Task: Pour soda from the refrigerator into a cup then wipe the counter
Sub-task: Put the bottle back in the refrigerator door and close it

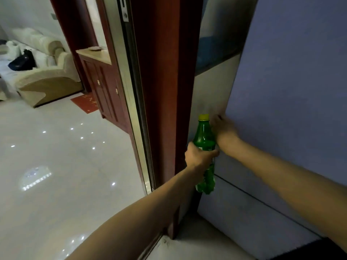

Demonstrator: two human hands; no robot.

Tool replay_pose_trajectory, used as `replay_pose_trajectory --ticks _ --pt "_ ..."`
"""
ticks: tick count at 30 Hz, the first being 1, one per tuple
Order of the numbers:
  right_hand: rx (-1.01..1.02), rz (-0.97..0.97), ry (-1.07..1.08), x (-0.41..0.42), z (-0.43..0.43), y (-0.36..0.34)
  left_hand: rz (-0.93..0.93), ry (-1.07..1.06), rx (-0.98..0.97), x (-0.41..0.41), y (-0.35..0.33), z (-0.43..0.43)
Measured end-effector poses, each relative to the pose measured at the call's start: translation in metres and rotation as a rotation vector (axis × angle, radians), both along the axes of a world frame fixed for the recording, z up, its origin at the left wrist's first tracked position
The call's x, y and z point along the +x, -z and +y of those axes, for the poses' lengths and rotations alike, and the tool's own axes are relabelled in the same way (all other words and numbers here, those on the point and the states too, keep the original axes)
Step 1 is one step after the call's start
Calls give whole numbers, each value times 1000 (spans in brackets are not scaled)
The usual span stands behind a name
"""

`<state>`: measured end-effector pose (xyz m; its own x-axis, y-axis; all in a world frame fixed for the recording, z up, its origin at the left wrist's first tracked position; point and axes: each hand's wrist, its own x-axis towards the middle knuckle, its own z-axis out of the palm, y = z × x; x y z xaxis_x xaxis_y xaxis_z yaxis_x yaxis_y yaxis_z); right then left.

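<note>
Head view: one green soda bottle [203, 136] with one yellow cap [204, 117] is seen at 4 o'clock of centre. It is gripped round the middle by the left hand [197, 156], whose fingers are curled about it. At its 1 o'clock, the right hand [223, 128] is set against one refrigerator door [291, 91]; it is blurred, and its finger pose cannot be told. One sofa [43, 72] is seen at 10 o'clock.

L hand [197, 156] grips green soda bottle [203, 134] w/ yellow cap [204, 117]; R hand [222, 126], blurred, at fridge door [291, 91] edge.
</note>
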<state>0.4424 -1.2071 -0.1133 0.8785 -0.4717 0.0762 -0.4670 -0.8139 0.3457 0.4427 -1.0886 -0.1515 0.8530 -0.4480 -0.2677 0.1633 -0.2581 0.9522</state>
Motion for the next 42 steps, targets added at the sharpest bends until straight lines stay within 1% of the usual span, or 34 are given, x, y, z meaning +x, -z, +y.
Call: replay_pose_trajectory --ticks 1,2,4,5,6,7,8,10,14,19,24,27,28,29,31,32,33,35,40,42 --pt "-53 0 -33 -9 15 -2 -18 32 4 -3 -1 15" --pt "-162 73 -49 -17 28 -3 -43 68 5 -6 -1 31" --pt "-323 130 -144 -38 43 7 -60 123 -6 -10 -1 62" --pt "-346 118 -129 -47 52 7 -54 145 -17 -11 -1 76" --pt "-375 173 -37 -59 67 2 -47 169 -20 -11 -1 88" --pt "-421 240 -18 -70 82 -2 -43 202 -14 -11 -1 98" --pt "-488 312 -79 -79 95 -4 -52 239 -3 -12 -2 106" --pt "-470 437 -27 -100 124 -10 -87 298 7 -16 -7 117" --pt "-443 525 20 -143 158 -13 -106 361 -29 -31 -18 124" --pt "-465 562 -24 -199 185 -12 -119 469 -50 -67 -22 122" --pt "-407 577 -21 -253 213 -21 -97 535 -54 -111 -22 114" --pt "-370 601 14 -277 230 -25 -40 531 -83 -133 -25 113" --pt "-324 585 31 -284 235 -27 -22 532 -94 -137 -25 113" --pt "-243 524 64 -288 239 -29 -9 534 -108 -141 -26 113" --pt "-92 332 117 -292 239 -35 -18 551 -114 -146 -24 112" --pt "-78 251 120 -292 236 -39 -36 564 -115 -149 -23 114" --pt "-111 175 105 -291 231 -42 -61 578 -115 -152 -23 116" --pt "-142 60 169 -292 219 -50 -108 612 -120 -158 -27 120" --pt "-59 -93 398 -302 199 -50 -101 656 -121 -171 -31 122" --pt "-51 -92 430 -310 199 -48 -115 653 -114 -177 -30 121"
